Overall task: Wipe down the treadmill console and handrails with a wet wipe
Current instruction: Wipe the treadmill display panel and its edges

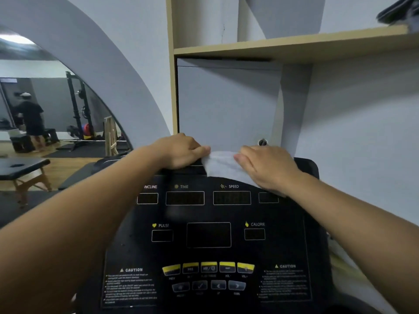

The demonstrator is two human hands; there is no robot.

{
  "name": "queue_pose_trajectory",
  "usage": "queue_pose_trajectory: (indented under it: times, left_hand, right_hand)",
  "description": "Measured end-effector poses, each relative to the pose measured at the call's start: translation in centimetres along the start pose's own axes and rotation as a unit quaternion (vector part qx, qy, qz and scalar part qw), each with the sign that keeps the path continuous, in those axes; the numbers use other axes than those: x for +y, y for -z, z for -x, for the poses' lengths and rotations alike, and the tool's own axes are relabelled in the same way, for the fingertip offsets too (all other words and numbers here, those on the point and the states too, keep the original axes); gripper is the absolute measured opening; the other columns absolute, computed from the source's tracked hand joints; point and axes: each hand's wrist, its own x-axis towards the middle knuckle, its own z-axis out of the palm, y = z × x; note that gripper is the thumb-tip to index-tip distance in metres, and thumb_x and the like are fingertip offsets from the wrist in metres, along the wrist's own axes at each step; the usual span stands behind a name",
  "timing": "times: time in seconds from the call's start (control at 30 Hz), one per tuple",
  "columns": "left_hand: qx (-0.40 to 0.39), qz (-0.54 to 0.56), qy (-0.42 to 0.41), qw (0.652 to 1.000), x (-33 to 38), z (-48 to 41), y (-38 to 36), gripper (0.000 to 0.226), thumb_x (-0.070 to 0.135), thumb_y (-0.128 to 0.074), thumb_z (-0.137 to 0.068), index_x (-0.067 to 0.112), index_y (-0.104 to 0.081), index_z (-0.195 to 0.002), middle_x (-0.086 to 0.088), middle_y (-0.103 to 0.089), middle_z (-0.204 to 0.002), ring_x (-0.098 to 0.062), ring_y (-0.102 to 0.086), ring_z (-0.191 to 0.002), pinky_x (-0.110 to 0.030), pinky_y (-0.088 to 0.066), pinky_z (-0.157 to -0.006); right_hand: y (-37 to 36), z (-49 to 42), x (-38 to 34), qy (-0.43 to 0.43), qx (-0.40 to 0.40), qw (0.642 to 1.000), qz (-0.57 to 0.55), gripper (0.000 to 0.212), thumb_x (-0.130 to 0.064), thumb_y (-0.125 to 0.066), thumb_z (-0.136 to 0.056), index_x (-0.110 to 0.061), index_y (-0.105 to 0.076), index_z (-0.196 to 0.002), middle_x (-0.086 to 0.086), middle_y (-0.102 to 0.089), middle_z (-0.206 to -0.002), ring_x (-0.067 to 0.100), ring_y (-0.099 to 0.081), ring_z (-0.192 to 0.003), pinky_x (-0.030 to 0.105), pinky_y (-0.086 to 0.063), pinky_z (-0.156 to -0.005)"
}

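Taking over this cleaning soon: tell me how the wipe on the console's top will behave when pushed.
The wet wipe is probably floppy: it drapes over the console edge. It likely bunches when pushed, as it looks creased between the left hand and right hand.

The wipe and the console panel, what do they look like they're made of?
The wipe looks like thin, pale non-woven fabric: it drapes and creases softly. The console seems black moulded plastic, matte with a faint sheen and flat printed labels, though I can't be sure.

head cam | worn on head | faces forward and down | close over treadmill console (pixel 208 234)
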Motion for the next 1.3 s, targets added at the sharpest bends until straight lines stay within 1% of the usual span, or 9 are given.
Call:
queue_pose_trajectory:
  times: [0.13, 0.23, 0.43, 0.53, 0.63, 0.8, 1.03, 1.1, 1.3]
  left_hand:
    - [0.064, 0.007, 0.034, 0.997, -3.8, 1.6, -0.6, 0.063, 0.066, -0.021, -0.096, 0.025, -0.061, -0.069, -0.004, -0.061, -0.082, -0.027, -0.056, -0.086, -0.037, -0.043, -0.080]
    - [0.105, 0.191, 0.048, 0.975, -4.2, 0.7, -0.8, 0.066, 0.067, -0.021, -0.091, 0.027, -0.073, -0.085, 0.005, -0.073, -0.092, -0.019, -0.065, -0.092, -0.039, -0.047, -0.091]
    - [0.153, 0.367, 0.008, 0.918, -4.7, 0.3, -0.6, 0.061, 0.055, -0.027, -0.096, 0.014, -0.073, -0.092, -0.003, -0.075, -0.086, -0.023, -0.068, -0.081, -0.030, -0.041, -0.070]
    - [0.154, 0.353, 0.022, 0.923, -4.7, -0.1, -0.8, 0.059, 0.059, -0.032, -0.087, 0.019, -0.075, -0.086, -0.001, -0.074, -0.086, -0.020, -0.066, -0.082, -0.033, -0.042, -0.074]
    - [0.153, 0.288, 0.064, 0.943, -4.7, 0.1, -1.0, 0.055, 0.062, -0.032, -0.085, 0.026, -0.075, -0.084, 0.002, -0.072, -0.097, -0.019, -0.064, -0.095, -0.043, -0.047, -0.093]
    - [0.130, 0.219, 0.096, 0.962, -4.1, 0.6, -0.5, 0.049, 0.054, -0.032, -0.098, 0.029, -0.068, -0.075, 0.000, -0.069, -0.098, -0.023, -0.062, -0.098, -0.042, -0.045, -0.098]
    - [0.116, 0.105, 0.108, 0.982, -4.0, 0.8, -1.1, 0.061, 0.063, -0.022, -0.095, 0.026, -0.070, -0.091, -0.001, -0.066, -0.102, -0.027, -0.058, -0.098, -0.038, -0.044, -0.086]
    - [0.115, 0.114, 0.110, 0.981, -4.0, 0.8, -1.0, 0.061, 0.064, -0.021, -0.095, 0.027, -0.070, -0.088, 0.000, -0.066, -0.101, -0.026, -0.058, -0.097, -0.038, -0.043, -0.087]
    - [0.131, 0.285, 0.075, 0.947, -4.4, 0.6, -0.6, 0.060, 0.066, -0.026, -0.091, 0.027, -0.071, -0.083, 0.010, -0.073, -0.084, -0.014, -0.066, -0.084, -0.045, -0.047, -0.095]
  right_hand:
    - [0.2, 0.6, 1.4, -0.028, 0.000, 0.999, 0.021, 0.050, -0.056, -0.012, -0.094, -0.019, -0.044, -0.081, 0.000, -0.057, -0.071, 0.029, -0.058, -0.069, 0.040, -0.049, -0.069]
    - [-0.1, -1.2, -1.5, -0.003, 0.028, 0.999, 0.037, 0.052, -0.059, -0.016, -0.095, -0.019, -0.047, -0.083, 0.009, -0.064, -0.077, 0.033, -0.060, -0.075, 0.036, -0.039, -0.063]
    - [-0.8, -5.9, -8.8, 0.063, 0.022, 0.997, 0.040, 0.061, -0.060, -0.019, -0.097, -0.017, -0.061, -0.107, 0.013, -0.066, -0.093, 0.033, -0.060, -0.085, 0.037, -0.032, -0.065]
    - [-0.8, -7.4, -11.8, 0.075, 0.019, 0.997, 0.025, 0.054, -0.055, -0.025, -0.097, -0.018, -0.058, -0.119, 0.013, -0.066, -0.106, 0.035, -0.062, -0.091, 0.037, -0.032, -0.067]
    - [-1.3, -8.3, -13.5, 0.076, 0.027, 0.997, -0.003, 0.054, -0.053, -0.029, -0.096, -0.016, -0.055, -0.126, 0.010, -0.062, -0.120, 0.033, -0.062, -0.095, 0.037, -0.031, -0.070]
    - [-0.9, -7.7, -12.0, 0.099, 0.025, 0.995, 0.016, 0.056, -0.054, -0.025, -0.097, -0.015, -0.057, -0.121, 0.014, -0.067, -0.103, 0.036, -0.061, -0.091, 0.037, -0.033, -0.067]
    - [-1.0, -3.3, -4.3, 0.035, 0.049, 0.998, 0.022, 0.053, -0.064, -0.011, -0.091, -0.025, -0.045, -0.079, 0.015, -0.065, -0.082, 0.036, -0.062, -0.081, 0.037, -0.037, -0.065]
    - [-0.9, -1.7, -1.3, -0.003, 0.050, 0.998, 0.033, 0.055, -0.067, -0.007, -0.086, -0.025, -0.039, -0.075, 0.016, -0.064, -0.077, 0.036, -0.062, -0.078, 0.036, -0.035, -0.062]
    - [-0.2, 0.7, 1.9, -0.068, 0.031, 0.996, 0.049, 0.069, -0.063, -0.007, -0.088, -0.020, -0.058, -0.072, 0.006, -0.052, -0.054, 0.029, -0.048, -0.055, 0.033, -0.039, -0.057]
